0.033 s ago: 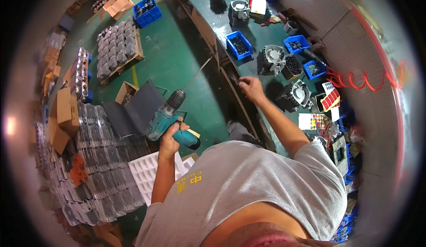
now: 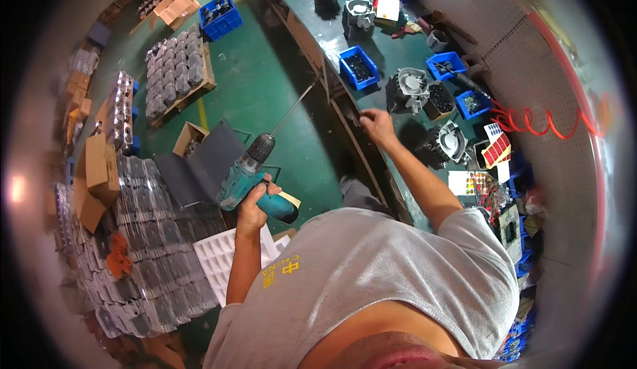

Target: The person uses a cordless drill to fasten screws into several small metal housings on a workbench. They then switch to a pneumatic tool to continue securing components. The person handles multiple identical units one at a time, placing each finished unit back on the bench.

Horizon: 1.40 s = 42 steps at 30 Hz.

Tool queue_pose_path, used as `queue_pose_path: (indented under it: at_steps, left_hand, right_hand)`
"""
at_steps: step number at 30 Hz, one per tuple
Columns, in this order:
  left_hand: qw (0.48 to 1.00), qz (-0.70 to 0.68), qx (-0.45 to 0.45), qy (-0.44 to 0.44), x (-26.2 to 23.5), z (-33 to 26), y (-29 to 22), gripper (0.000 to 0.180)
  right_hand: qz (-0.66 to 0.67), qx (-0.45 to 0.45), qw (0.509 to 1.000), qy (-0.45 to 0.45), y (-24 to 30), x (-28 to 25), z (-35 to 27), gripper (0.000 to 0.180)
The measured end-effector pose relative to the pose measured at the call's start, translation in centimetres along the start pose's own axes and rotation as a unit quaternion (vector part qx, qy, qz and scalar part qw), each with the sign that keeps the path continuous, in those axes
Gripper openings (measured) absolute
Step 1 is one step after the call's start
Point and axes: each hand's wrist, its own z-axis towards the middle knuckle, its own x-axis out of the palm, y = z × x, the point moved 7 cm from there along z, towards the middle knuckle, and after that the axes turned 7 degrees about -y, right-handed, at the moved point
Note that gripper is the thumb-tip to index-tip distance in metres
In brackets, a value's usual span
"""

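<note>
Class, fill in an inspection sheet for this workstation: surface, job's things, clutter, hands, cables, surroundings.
Surface: green workbench, crowded.
Job's things: teal cordless drill with long bit.
Clutter: blue parts bins, grey metal housings, colour sticker sheets.
Hands: left hand has a closed grip on the drill; right hand rests at the bench edge, contents unclear.
Cables: red coiled hose by the wall.
Surroundings: pallet of castings, cardboard boxes, green floor.

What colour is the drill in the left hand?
Teal-green body with a dark grey chuck; the drill, held in the left hand, shows best in the head view.
</note>
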Motion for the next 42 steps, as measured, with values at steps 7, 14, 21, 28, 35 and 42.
queue_pose_path:
  at_steps: [7, 14, 21, 28, 35, 42]
  left_hand:
    - [0.998, 0.042, 0.028, -0.035, 1.8, 8.0, -3.6, 0.033]
    - [0.996, 0.029, 0.037, -0.079, 4.5, 14.4, -6.5, 0.033]
    - [0.995, 0.041, 0.034, -0.087, 4.9, 18.6, -8.5, 0.031]
    - [0.993, 0.064, 0.004, -0.098, 4.0, 22.2, -9.7, 0.032]
    - [0.995, 0.078, -0.008, -0.057, 3.3, 24.9, -10.5, 0.032]
    - [0.993, 0.099, -0.049, -0.043, 2.4, 26.2, -9.6, 0.036]
  right_hand:
    - [-0.195, -0.036, 0.976, -0.089, -6.3, 5.2, 18.0, 0.023]
    - [-0.381, -0.037, 0.922, 0.055, -9.2, 9.5, 24.7, 0.019]
    - [-0.432, -0.046, 0.891, 0.131, -9.5, 10.2, 25.7, 0.020]
    - [-0.398, -0.037, 0.915, 0.054, -10.2, 9.3, 26.6, 0.011]
    - [0.423, 0.296, 0.851, -0.094, -11.4, 8.7, 26.9, 0.010]
    - [0.555, 0.230, 0.796, 0.079, 5.5, 8.2, 26.2, 0.024]
